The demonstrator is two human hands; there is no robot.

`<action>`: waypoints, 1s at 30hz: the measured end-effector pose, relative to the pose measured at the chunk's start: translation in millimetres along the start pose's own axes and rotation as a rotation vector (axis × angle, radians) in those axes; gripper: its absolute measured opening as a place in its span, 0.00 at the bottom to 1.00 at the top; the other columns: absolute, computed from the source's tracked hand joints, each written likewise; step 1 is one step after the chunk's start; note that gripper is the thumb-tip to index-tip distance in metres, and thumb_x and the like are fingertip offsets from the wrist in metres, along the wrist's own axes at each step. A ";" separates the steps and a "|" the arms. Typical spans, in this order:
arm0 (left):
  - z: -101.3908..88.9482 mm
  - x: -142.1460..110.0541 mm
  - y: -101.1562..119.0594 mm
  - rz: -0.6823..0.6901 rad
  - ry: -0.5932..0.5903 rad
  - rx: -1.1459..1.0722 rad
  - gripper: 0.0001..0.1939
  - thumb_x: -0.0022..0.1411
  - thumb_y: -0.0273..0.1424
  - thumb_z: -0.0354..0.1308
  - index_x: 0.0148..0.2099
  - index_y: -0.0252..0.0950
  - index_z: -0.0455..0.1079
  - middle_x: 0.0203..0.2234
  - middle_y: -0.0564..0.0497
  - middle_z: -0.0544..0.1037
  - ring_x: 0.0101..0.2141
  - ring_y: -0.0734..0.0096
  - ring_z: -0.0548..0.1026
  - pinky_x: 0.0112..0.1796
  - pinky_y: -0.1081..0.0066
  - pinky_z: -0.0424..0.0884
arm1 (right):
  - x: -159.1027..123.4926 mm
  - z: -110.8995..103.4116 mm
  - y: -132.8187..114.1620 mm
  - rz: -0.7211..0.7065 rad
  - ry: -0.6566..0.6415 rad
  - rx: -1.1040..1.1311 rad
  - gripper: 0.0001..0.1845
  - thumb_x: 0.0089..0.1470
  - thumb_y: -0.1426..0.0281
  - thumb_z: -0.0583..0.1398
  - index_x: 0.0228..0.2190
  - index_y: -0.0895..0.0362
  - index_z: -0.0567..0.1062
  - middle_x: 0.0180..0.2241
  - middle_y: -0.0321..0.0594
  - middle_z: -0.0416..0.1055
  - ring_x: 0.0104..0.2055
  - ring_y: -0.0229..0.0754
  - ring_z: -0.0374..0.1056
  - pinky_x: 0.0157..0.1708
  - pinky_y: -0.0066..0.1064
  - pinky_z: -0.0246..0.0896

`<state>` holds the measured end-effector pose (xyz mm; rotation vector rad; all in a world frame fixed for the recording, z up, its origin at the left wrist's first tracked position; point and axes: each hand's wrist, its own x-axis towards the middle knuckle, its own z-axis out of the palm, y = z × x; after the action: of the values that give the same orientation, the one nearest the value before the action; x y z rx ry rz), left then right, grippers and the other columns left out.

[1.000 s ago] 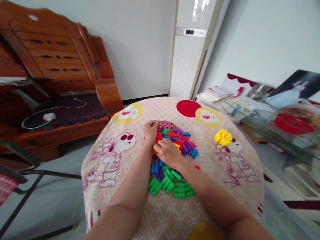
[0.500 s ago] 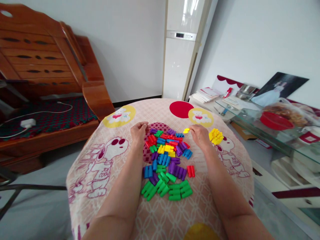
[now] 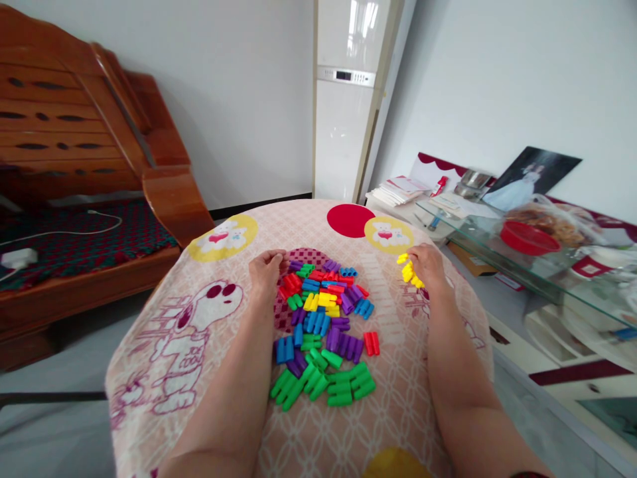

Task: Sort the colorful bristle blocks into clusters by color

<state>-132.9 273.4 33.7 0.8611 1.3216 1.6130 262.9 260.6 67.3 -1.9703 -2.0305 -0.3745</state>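
A pile of coloured plastic blocks shaped like joined tubes lies on the cloth-covered table [image 3: 318, 451]. Purple blocks [image 3: 344, 346], blue blocks [image 3: 316, 323], red blocks [image 3: 371, 344] and yellow blocks [image 3: 327, 300] are mixed, with several green blocks [image 3: 350, 386] along the near side. My left hand [image 3: 265, 271] is at the pile's far left edge, its thumb and fingers pinched; whether anything is between them cannot be seen. On the right, my right hand [image 3: 428, 267] pinches a small yellow block [image 3: 402, 258] beside a yellow cluster [image 3: 412, 276], which the hand partly covers.
A wooden bench [image 3: 169, 192] with a white adapter [image 3: 18, 259] stands to the left. Behind the table is a tall white cabinet-like unit [image 3: 343, 139]. To the right, a glass shelf [image 3: 547, 265] carries a red bowl [image 3: 529, 238], a plastic bag and papers.
My right hand has carried the yellow block rightward from the pile's far edge to the separate yellow cluster. My left hand stays pinched by the pile. The whole view has shifted slightly.
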 end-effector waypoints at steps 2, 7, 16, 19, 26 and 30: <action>0.1 0.0 1.0 -0.006 0.002 -0.003 0.08 0.48 0.28 0.58 0.33 0.32 0.75 0.20 0.52 0.76 0.22 0.74 0.74 0.26 0.75 0.73 | 0.8 4.5 0.5 0.005 -0.046 -0.019 0.17 0.57 0.75 0.52 0.36 0.60 0.82 0.37 0.51 0.76 0.42 0.49 0.67 0.43 0.35 0.56; 0.9 0.0 2.5 -0.002 0.011 0.003 0.08 0.47 0.27 0.58 0.32 0.32 0.75 0.20 0.52 0.76 0.22 0.75 0.74 0.26 0.76 0.73 | 0.5 9.0 -3.1 0.021 -0.054 -0.023 0.20 0.59 0.76 0.51 0.43 0.61 0.81 0.41 0.53 0.77 0.45 0.50 0.68 0.48 0.38 0.56; -0.4 -0.3 -1.1 -0.005 0.001 0.037 0.09 0.49 0.29 0.58 0.34 0.33 0.75 0.22 0.52 0.77 0.23 0.72 0.75 0.29 0.73 0.73 | -2.9 16.8 -19.5 0.014 -0.102 -0.086 0.17 0.59 0.69 0.56 0.46 0.62 0.79 0.46 0.53 0.77 0.50 0.50 0.68 0.55 0.40 0.51; -0.6 -1.1 -0.7 -0.009 -0.005 0.043 0.08 0.50 0.29 0.57 0.34 0.33 0.75 0.22 0.52 0.77 0.23 0.73 0.75 0.30 0.73 0.73 | -2.6 17.8 -19.8 0.048 -0.132 -0.129 0.15 0.57 0.73 0.55 0.40 0.62 0.80 0.42 0.55 0.77 0.48 0.50 0.69 0.53 0.41 0.52; -0.5 1.0 -2.0 -0.041 0.010 0.034 0.09 0.50 0.29 0.56 0.34 0.32 0.74 0.21 0.53 0.76 0.21 0.76 0.73 0.26 0.75 0.71 | 1.8 0.9 -43.5 -0.021 -0.036 -0.013 0.17 0.56 0.74 0.56 0.45 0.63 0.79 0.45 0.55 0.77 0.51 0.53 0.67 0.55 0.43 0.54; -0.9 1.5 -3.7 -0.049 0.013 0.014 0.08 0.50 0.28 0.56 0.33 0.32 0.74 0.22 0.52 0.76 0.21 0.76 0.73 0.27 0.75 0.72 | -10.0 -14.8 -102.0 -0.280 0.029 0.287 0.15 0.59 0.72 0.57 0.44 0.61 0.79 0.44 0.51 0.77 0.49 0.51 0.67 0.53 0.41 0.59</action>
<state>-133.6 274.7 29.9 0.8221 1.3545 1.5756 161.6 242.5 78.6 -1.5107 -2.2050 -0.1563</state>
